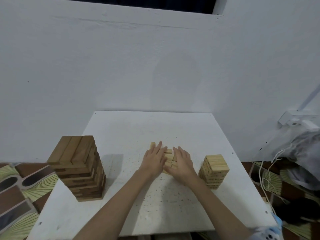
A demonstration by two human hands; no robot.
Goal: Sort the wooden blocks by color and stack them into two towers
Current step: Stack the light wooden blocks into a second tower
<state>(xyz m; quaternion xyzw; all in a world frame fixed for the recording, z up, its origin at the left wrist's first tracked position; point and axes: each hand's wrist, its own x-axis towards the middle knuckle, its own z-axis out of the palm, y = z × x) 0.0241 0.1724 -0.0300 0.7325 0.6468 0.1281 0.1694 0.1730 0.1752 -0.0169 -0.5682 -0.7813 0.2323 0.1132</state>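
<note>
A tall tower of dark brown wooden blocks (80, 168) stands at the left of the white table (131, 132). A shorter tower of light yellow blocks (214, 171) stands at the right. Between them, near the table's middle, lies a loose cluster of light blocks (169, 157). My left hand (154, 159) presses flat against the cluster's left side with straight fingers. My right hand (181, 161) presses flat against its right side. One light block (152, 146) pokes out beyond my left fingertips. The hands hide most of the cluster.
A white wall (155, 66) rises right behind the table. A grey bag with white cords (297, 153) sits off the table's right edge. Patterned floor tiles (20, 187) show at the left and right.
</note>
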